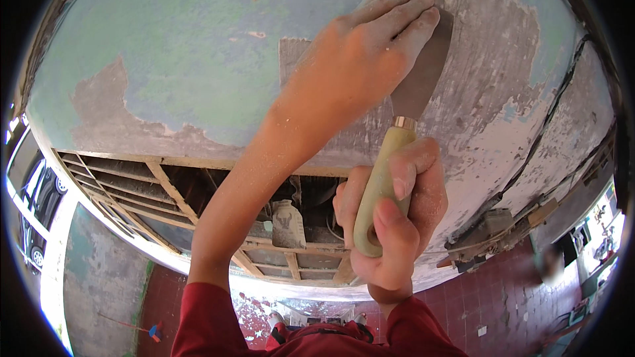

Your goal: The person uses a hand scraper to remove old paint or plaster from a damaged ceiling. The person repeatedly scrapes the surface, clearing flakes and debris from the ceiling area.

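A scraper with a pale green handle and a broad dark metal blade (pixel 428 69) lies against a wall of peeling green paint (pixel 198 46). Its handle is wrapped in the fingers of my right hand (pixel 423 205), the thumb along the grip. Over the blade's upper left side lies my left hand (pixel 377 39), fingers stretched out and close together, dusty and pressing flat near the blade's far edge. Around the blade the paint is gone, and a rough grey patch (pixel 489 46) shows. The blade's left edge is partly hidden by my left hand.
Below the wall runs an opening with wooden slats (pixel 126 182), a torn piece (pixel 288 223) hanging in it. Dark cables (pixel 552 116) cross the wall at right, above a cluttered ledge (pixel 496 228). Paint flakes lie on the red tiled floor (pixel 463 304). A car stands outside at far left.
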A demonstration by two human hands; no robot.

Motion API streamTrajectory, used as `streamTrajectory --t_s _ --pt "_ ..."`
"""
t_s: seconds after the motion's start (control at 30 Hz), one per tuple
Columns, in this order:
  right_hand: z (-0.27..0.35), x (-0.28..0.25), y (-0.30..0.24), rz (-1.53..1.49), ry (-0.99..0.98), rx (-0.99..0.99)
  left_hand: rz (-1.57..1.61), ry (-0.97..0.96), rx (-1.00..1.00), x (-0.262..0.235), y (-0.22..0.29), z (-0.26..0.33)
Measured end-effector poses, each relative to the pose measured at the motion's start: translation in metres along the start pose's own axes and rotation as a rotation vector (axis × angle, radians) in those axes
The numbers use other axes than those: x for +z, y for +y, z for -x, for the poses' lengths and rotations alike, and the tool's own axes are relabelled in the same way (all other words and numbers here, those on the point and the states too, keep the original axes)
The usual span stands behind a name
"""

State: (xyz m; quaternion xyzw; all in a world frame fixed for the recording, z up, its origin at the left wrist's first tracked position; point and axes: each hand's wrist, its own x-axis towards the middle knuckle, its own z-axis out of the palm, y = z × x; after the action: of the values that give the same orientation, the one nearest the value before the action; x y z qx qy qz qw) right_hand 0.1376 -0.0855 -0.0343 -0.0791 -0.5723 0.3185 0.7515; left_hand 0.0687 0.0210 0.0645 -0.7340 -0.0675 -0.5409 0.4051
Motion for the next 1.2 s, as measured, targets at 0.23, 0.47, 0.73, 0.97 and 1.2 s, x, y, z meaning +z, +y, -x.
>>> streamTrajectory --t_s 0.23,0.47,0.73,0.97,1.2 --pt "0.006 -0.001 0.003 0.014 -0.017 -0.007 0.022 0.0 0.013 0.004 0.001 0.008" --pt "0.003 0.005 0.001 -0.021 0.008 -0.014 0.016 0.007 0.04 0.002 -0.003 0.003" --pt "-0.01 0.004 0.0 -0.021 -0.054 -0.097 0.029 -0.021 0.016 -0.003 -0.006 -0.01" --pt "0.005 -0.001 0.012 0.05 -0.015 -0.06 0.007 -0.042 0.01 0.001 0.001 0.009" --pt "-0.01 0.002 0.008 0.028 -0.062 -0.104 -0.008 -0.027 0.041 -0.004 -0.007 -0.004"
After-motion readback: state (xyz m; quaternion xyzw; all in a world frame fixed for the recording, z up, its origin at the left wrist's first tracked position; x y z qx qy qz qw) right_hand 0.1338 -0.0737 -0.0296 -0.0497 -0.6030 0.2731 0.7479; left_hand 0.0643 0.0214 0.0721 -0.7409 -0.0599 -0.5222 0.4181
